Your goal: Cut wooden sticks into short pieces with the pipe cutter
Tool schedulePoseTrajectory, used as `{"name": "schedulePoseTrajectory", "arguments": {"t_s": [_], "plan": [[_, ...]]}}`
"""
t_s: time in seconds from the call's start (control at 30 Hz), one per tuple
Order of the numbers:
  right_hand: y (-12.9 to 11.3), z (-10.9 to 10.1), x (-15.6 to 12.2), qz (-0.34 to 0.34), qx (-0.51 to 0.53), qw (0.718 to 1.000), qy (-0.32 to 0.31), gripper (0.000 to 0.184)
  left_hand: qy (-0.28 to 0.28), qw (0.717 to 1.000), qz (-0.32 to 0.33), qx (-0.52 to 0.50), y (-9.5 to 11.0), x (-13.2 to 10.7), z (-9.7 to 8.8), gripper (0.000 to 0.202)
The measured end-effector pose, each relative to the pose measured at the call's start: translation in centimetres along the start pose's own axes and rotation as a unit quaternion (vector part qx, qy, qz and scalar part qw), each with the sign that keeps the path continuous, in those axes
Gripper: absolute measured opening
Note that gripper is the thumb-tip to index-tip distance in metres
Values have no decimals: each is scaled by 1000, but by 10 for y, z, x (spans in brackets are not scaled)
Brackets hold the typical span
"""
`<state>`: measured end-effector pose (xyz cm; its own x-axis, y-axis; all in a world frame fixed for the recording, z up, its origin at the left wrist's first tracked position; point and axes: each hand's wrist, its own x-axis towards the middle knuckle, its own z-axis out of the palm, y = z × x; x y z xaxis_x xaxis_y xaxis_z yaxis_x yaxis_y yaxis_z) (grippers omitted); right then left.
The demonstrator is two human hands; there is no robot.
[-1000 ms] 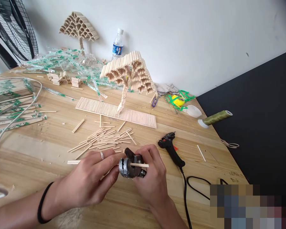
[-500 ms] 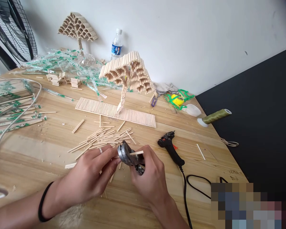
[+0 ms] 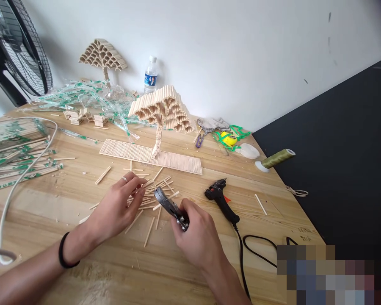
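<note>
My right hand (image 3: 195,231) is closed round the handles of metal cutting pliers (image 3: 168,205), whose jaws point up-left over the wooden table (image 3: 82,275). My left hand (image 3: 116,207), with a ring and a black wristband, reaches into the pile of short wooden sticks (image 3: 152,188); its fingertips pinch at the sticks there. A few cut sticks lie loose between both hands. Beyond the pile stands a stick-built tree model (image 3: 160,112) on a flat stick base (image 3: 150,154).
A black glue gun (image 3: 220,199) with its cord lies right of my right hand. Wrapped chopsticks (image 3: 12,146) and a white cable sit at the left. A second tree model (image 3: 103,55), water bottle (image 3: 150,76), green thread spool (image 3: 276,157) and a fan (image 3: 15,46) stand farther back.
My left hand let go of the stick held at the pliers and moved up-left to the stick pile. The pliers no longer hold a stick. The view shifted slightly.
</note>
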<state>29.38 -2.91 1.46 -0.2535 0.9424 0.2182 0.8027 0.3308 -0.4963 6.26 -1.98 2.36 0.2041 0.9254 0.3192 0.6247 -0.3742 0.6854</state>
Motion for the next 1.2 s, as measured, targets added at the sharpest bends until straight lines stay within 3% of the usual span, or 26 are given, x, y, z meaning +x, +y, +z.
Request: {"name": "schedulePoseTrajectory", "arguments": {"t_s": [0.13, 0.23, 0.33, 0.43, 0.57, 0.77, 1.07, 1.2], "plan": [[-5, 0, -2, 37, 13, 998, -53, 15, 19, 1000, 5, 0, -4, 1, -1, 23], [-12, -1, -4, 59, 16, 994, -91, 14, 4, 997, -13, -71, 6, -2, -8, 30], [-20, -1, -6, 69, 9, 989, -134, 13, -55, 974, -77, -207, 20, -8, -13, 41], [-29, -2, -8, 71, -8, 981, -178, 17, -134, 925, -150, -323, 30, -12, -11, 51], [-36, -1, -9, 77, -42, 969, -229, 27, -198, 895, -227, -330, 34, -13, -2, 50], [-38, 3, -10, 84, -80, 964, -240, 21, -152, 914, -224, -302, 35, -14, 2, 45], [-32, 10, -17, 39, -108, 977, -182, 17, -104, 936, -209, -265, 31, -11, 4, 38], [-29, 12, -16, 14, -106, 982, -159, 18, -109, 935, -218, -257, 28, -9, 3, 38]]}}
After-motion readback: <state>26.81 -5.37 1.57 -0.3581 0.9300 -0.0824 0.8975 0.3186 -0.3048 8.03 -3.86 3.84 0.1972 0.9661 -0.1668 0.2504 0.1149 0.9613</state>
